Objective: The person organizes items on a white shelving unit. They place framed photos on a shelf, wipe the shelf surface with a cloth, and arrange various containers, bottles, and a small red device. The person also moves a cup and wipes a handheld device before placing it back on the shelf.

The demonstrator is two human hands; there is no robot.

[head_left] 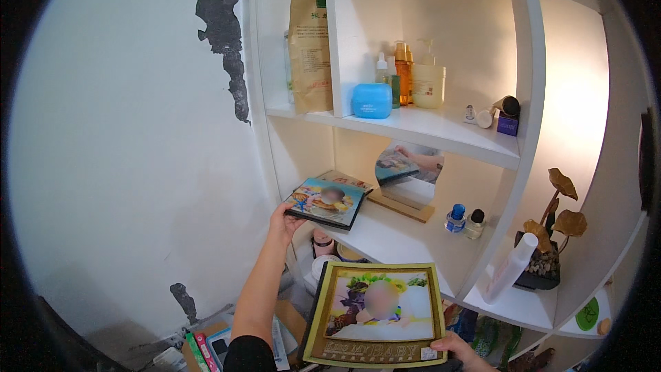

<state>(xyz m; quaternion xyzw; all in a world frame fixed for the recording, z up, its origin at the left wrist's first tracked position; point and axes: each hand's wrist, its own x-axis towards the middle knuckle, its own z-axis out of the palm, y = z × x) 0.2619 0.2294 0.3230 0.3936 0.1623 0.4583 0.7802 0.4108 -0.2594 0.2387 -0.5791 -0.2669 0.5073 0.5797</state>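
My left hand [281,222] grips the near left corner of a thick photo album [311,208] with a glossy picture cover and black edges. That album is tilted at the left end of the middle shelf, over a flat printed item [348,180]. Closer to me, my right hand [460,353] holds a larger photo album [318,327] by its lower right corner. It has a gold border, an inset photo and a dark left edge, and its cover faces up. The fingers under both albums are mostly hidden.
A wavy mirror [412,189] on a wooden base stands behind the left album. Two small bottles, one blue [455,218], sit to its right. Above are a blue jar [372,101] and a brown paper bag [311,55]. A potted ornament [538,272] and white tube [511,269] stand right.
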